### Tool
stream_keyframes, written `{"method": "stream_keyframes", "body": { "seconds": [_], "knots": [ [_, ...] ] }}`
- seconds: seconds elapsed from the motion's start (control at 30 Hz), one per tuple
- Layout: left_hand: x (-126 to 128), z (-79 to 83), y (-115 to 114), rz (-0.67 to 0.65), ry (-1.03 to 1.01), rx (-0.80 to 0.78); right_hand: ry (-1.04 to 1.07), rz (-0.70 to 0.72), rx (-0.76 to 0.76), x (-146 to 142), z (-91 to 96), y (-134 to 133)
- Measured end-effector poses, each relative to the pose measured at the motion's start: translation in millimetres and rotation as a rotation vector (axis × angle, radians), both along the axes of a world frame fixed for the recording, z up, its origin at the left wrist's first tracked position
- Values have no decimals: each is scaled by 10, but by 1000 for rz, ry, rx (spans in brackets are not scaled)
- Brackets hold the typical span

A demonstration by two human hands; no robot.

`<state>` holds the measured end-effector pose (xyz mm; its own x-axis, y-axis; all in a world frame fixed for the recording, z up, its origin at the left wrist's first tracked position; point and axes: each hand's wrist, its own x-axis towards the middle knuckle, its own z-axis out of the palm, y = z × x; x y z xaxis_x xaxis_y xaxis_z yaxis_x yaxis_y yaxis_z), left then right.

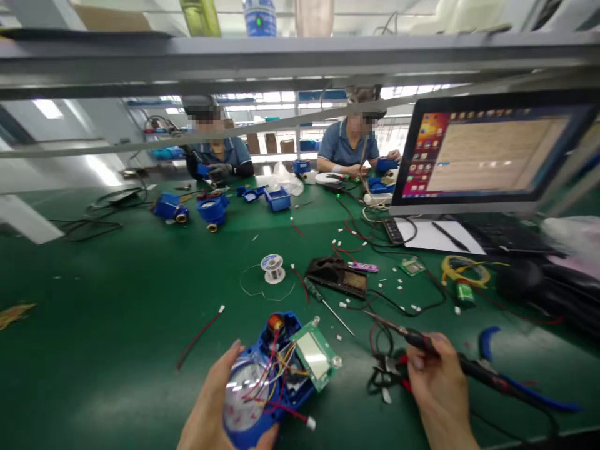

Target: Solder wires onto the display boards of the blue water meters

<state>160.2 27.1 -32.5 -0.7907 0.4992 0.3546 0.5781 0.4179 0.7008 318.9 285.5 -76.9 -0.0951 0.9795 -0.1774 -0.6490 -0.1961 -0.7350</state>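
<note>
My left hand [213,400] is wrapped round a blue water meter [253,400] at the front of the bench. Its top is uncovered, and red, yellow and white wires run out of it to a green circuit board with a display [316,356] tilted at its right side. A red lead with a white plug hangs over the meter's front. Between the thumb and fingers of my right hand [438,381] is a soldering iron [419,340], its tip pointing left, apart from the board. Pliers with red handles [391,369] lie just beside that hand.
Beyond the meter are a solder spool [272,269], a soldering iron stand [335,275] and a screwdriver [328,306]. A monitor [492,150] stands at the right. Blue meters [213,209] sit farther back, where two people work. A shelf [300,59] crosses overhead.
</note>
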Motion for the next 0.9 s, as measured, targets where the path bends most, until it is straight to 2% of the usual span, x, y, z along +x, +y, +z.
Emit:
{"method": "stream_keyframes", "body": {
  "seconds": [0.1,0.2,0.3,0.4,0.43,0.5,0.57,0.67,0.77,0.9],
  "knots": [
    [-177,35,125,-109,-22,-32,-19,-2,7,13,53,-25],
    [-364,135,249,-238,-149,-97,-51,-6,12,15,87,-38],
    [-546,263,228,-362,-352,-138,-78,-7,4,1,101,-32],
    [-806,401,132,-571,-582,-111,-96,6,-11,-22,101,-20],
    [-921,439,125,-630,-591,-107,-103,9,-15,-30,102,-17],
    [-1176,473,195,-667,-470,-140,-119,6,-23,-43,110,-17],
    [-1417,418,384,-603,-271,-211,-139,-3,-32,-50,126,-23],
    [-1645,177,774,-595,-153,-330,-167,-13,-50,-48,152,-33],
    [-1689,-115,1075,-681,-69,-461,-193,-24,-71,-42,161,-33],
    [-1632,-342,1189,-714,-11,-529,-232,-35,-93,-54,180,-39]
  ]
}}
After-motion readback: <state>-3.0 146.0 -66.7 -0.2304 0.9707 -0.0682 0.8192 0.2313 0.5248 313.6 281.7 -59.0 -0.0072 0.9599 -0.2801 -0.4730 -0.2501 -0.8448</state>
